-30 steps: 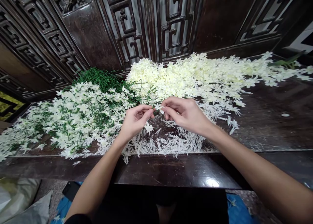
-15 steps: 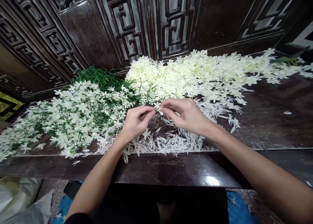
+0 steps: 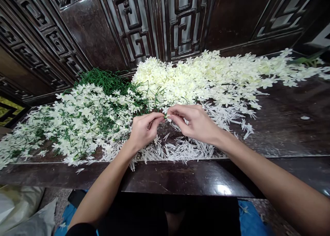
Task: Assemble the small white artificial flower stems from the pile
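Between my two hands, near the middle of the view, is a small white flower [image 3: 168,118] with a bit of green at its base. My left hand [image 3: 146,127] pinches its green end between thumb and forefinger. From the right, my right hand [image 3: 196,122] closes its thumb and forefinger on the same flower, the tips almost touching the left ones. Loose white sticks [image 3: 180,152] lie below the hands. Behind them is a heap of pale yellow-white flowers [image 3: 180,77]; to the left are white flowers on green stems [image 3: 79,120].
A tangle of bare green stems [image 3: 104,79] lies at the back left. Dark carved wooden panels [image 3: 103,33] rise behind the glossy dark wooden bench [image 3: 180,177]. Pale bags [image 3: 20,208] stand on the floor at lower left, with blue material [image 3: 251,218] at lower right.
Both hands stay in nearly the same place, still pinching the flower. The right fingers have shifted very slightly left. The whole view has moved a little.
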Demonstrator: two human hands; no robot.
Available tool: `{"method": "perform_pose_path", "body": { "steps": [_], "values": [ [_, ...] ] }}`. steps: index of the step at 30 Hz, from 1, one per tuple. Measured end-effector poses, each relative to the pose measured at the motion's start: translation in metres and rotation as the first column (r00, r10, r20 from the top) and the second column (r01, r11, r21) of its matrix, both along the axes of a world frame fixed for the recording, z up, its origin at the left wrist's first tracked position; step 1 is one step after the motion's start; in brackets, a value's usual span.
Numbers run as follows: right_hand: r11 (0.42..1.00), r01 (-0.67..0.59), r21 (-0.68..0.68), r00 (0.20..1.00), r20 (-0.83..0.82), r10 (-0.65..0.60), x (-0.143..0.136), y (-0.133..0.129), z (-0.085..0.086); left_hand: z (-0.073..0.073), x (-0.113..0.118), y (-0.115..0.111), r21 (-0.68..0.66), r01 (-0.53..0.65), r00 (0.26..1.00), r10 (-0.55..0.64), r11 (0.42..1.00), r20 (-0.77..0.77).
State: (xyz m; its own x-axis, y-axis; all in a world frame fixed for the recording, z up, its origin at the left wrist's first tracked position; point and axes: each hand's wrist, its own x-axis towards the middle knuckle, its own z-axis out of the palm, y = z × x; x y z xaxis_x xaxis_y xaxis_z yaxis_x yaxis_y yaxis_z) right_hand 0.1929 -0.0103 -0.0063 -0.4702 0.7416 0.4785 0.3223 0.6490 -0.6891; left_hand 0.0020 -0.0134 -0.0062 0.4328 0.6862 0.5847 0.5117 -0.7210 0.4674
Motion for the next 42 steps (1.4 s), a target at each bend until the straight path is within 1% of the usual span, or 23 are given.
{"method": "perform_pose_path", "body": {
  "steps": [6,14,21,24,28,32,34,36,37,39,40,42],
  "values": [
    [1.000,-0.016,0.026,1.000,-0.022,0.016,-0.001,0.000,0.001,-0.002,0.001,-0.001,0.096,0.000,1.000,0.002,0.995,-0.018],
    [1.000,-0.026,-0.015,1.000,-0.007,0.026,-0.002,-0.001,-0.005,-0.006,0.000,0.000,0.147,0.018,0.999,-0.013,0.989,-0.034],
    [1.000,-0.005,-0.019,1.000,-0.026,0.004,-0.004,-0.003,-0.002,-0.006,0.001,-0.001,0.180,0.005,1.000,-0.001,0.984,-0.024],
    [0.999,0.003,-0.032,0.999,-0.050,-0.005,-0.005,-0.004,-0.001,-0.005,0.002,-0.002,0.216,-0.006,0.999,0.013,0.976,-0.033],
    [0.990,-0.007,-0.142,0.994,-0.106,-0.008,-0.007,-0.007,0.001,-0.006,0.002,-0.003,0.249,-0.018,0.999,0.030,0.968,-0.041],
    [0.956,-0.021,-0.294,0.989,-0.149,-0.024,-0.007,-0.009,0.005,-0.010,0.003,-0.002,0.269,-0.010,0.998,0.028,0.963,-0.063],
    [0.925,-0.041,-0.377,0.986,-0.163,-0.022,-0.005,-0.007,0.006,-0.010,0.003,-0.001,0.245,-0.009,0.996,0.029,0.969,-0.079],
    [0.903,-0.036,-0.428,0.986,-0.165,-0.039,-0.001,-0.003,0.007,-0.007,0.002,0.001,0.165,-0.015,0.996,0.030,0.986,-0.085],
    [0.899,-0.014,-0.439,0.985,-0.161,-0.063,0.001,0.000,0.008,-0.004,0.002,0.002,0.108,-0.025,0.997,0.034,0.994,-0.074],
    [0.896,0.061,-0.441,0.978,-0.151,-0.141,0.005,0.004,0.010,0.004,-0.001,0.003,-0.019,-0.060,0.998,0.059,0.998,-0.019],
    [0.893,0.097,-0.439,0.973,-0.148,-0.179,0.007,0.005,0.011,0.008,-0.002,0.003,-0.068,-0.093,0.995,0.095,0.993,0.031],
    [0.889,0.129,-0.440,0.964,-0.155,-0.217,0.009,0.006,0.014,0.016,-0.005,0.004,-0.169,-0.128,0.982,0.149,0.977,0.119]
  ]
}}
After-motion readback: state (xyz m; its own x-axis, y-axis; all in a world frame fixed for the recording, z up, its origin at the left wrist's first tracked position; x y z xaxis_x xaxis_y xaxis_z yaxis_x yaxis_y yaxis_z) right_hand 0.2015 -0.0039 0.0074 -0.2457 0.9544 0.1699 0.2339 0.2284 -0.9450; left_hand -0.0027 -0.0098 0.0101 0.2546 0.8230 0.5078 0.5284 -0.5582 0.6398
